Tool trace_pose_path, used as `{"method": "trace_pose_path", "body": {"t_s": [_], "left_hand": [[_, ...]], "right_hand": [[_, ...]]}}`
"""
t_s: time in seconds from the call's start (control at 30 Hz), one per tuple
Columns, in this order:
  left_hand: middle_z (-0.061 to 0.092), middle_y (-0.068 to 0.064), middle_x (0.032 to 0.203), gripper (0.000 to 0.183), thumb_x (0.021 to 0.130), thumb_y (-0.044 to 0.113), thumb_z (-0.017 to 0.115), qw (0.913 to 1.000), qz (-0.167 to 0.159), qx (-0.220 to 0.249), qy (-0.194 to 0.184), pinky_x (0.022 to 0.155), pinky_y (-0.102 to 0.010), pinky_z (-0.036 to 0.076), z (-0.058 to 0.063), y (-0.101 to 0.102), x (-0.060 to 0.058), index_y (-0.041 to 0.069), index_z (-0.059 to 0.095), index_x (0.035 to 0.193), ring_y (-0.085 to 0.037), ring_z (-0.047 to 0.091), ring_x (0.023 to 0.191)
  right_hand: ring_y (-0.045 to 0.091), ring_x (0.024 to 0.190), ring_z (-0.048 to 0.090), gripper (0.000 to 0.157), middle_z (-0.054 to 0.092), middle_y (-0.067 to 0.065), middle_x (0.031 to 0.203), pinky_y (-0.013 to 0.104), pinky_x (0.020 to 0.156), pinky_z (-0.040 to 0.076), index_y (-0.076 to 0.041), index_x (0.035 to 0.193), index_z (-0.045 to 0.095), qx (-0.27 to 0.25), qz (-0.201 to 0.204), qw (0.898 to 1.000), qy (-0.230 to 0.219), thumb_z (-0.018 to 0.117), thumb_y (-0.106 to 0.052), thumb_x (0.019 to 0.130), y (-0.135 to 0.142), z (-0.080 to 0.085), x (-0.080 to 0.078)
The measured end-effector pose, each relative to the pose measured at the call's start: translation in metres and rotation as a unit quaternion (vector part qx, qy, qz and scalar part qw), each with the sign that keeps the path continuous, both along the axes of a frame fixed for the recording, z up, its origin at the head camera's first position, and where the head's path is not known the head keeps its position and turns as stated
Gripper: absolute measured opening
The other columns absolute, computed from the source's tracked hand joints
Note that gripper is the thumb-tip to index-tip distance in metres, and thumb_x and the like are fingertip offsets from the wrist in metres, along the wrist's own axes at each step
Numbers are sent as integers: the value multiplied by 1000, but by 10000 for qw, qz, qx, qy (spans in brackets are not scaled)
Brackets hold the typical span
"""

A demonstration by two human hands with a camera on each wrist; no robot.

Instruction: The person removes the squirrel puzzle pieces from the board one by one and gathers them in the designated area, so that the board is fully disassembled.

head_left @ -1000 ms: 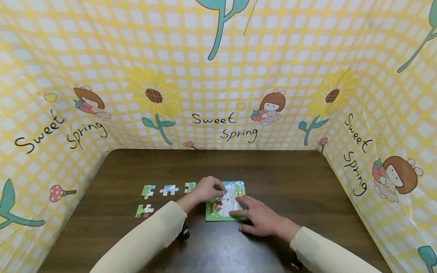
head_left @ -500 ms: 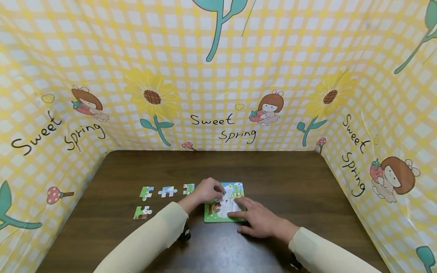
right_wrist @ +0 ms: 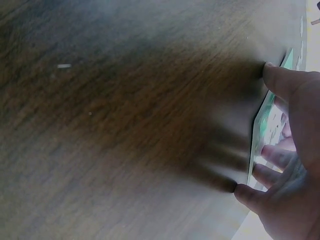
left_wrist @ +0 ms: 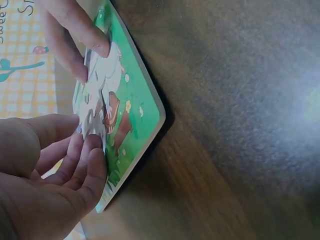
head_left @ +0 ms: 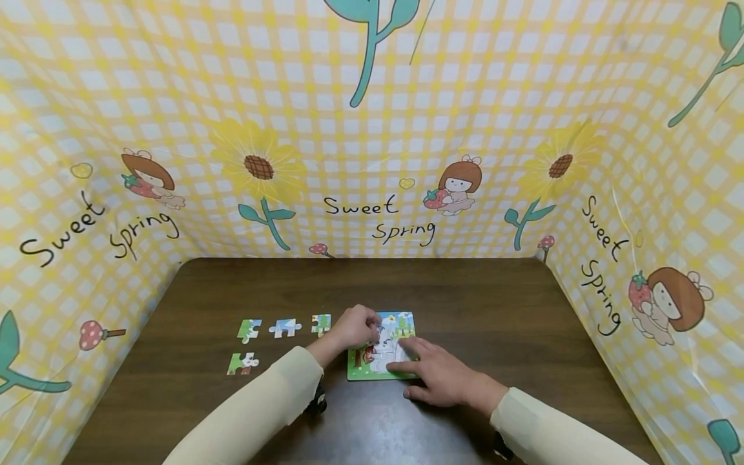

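Note:
A square jigsaw puzzle board [head_left: 365, 374] with a green border and a white animal picture lies on the table in the head view. Over its left half, my left hand [head_left: 357, 327] pinches a puzzle piece [left_wrist: 89, 122] low against the picture between thumb and curled fingers. The piece is mostly hidden behind the fingertips. A dark seam shows in the picture beside them in the left wrist view. My right hand [head_left: 438, 373] rests on the board's right side with fingers spread and fairly straight. Its thumb [right_wrist: 277, 80] lies on the table along the near edge.
Left of the board lie loose puzzle pieces: a green one [head_left: 250, 329], a blue and white one [head_left: 285, 328], one with trees [head_left: 321, 323] and a green and brown one [head_left: 241, 363]. A yellow checked cloth [head_left: 372, 148] encloses the dark wooden table [head_left: 465, 284].
My left hand has shifted slightly to the right over the board, uncovering a little more of the loose piece with trees. My right hand holds its place. The head view has tilted slightly.

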State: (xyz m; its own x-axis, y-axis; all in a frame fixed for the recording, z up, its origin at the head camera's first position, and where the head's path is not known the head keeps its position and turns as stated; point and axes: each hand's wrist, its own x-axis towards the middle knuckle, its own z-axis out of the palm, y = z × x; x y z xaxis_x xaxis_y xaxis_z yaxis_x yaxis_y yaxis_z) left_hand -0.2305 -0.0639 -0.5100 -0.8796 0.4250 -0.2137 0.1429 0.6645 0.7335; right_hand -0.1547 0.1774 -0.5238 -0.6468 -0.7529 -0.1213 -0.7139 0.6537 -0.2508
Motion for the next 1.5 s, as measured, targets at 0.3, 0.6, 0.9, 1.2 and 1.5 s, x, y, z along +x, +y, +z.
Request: {"method": "trace_pose_path", "body": {"t_s": [0.3, 0.6, 0.9, 1.2, 1.5], "left_hand": [[73, -3, 96, 20, 92, 6, 71, 9995, -5, 241, 198, 80, -38, 57, 1, -1, 2, 4, 76, 112, -15, 64, 86], [69, -1, 90, 16, 93, 4, 70, 9981, 8, 560, 274, 72, -31, 54, 3, -3, 4, 6, 76, 108, -14, 62, 81], [71, -3, 93, 18, 96, 7, 70, 9962, 74, 851, 170, 69, -31, 54, 24, -38, 8, 4, 76, 113, -16, 62, 81], [72, -6, 90, 15, 94, 5, 71, 9964, 132, 811, 197, 64, -37, 54, 32, -109, 26, 1, 74, 108, -21, 63, 75], [73, -12, 90, 17, 94, 3, 71, 9969, 224, 748, 114, 64, -38, 56, 23, -167, 42, -6, 72, 108, -17, 65, 77]], "right_hand": [[34, 152, 30, 53, 32, 15, 165, 57, 114, 38, -37, 152, 49, 74, -3, 10000, -42, 61, -45, 101, -1, 2, 1], [35, 153, 30, 54, 31, 15, 165, 58, 114, 39, -38, 153, 48, 108, -35, 9999, -96, 62, -45, 101, -2, 5, 2], [37, 153, 29, 55, 31, 17, 165, 58, 115, 36, -37, 153, 47, 74, -41, 9999, -114, 62, -45, 101, -2, 4, 3], [36, 153, 29, 56, 30, 15, 166, 58, 115, 36, -40, 154, 46, 125, -139, 9998, -87, 61, -48, 101, -3, 3, 4], [37, 152, 30, 55, 31, 17, 165, 60, 114, 38, -37, 153, 48, 27, -69, 10000, -62, 63, -45, 101, -3, 5, 4]]}}
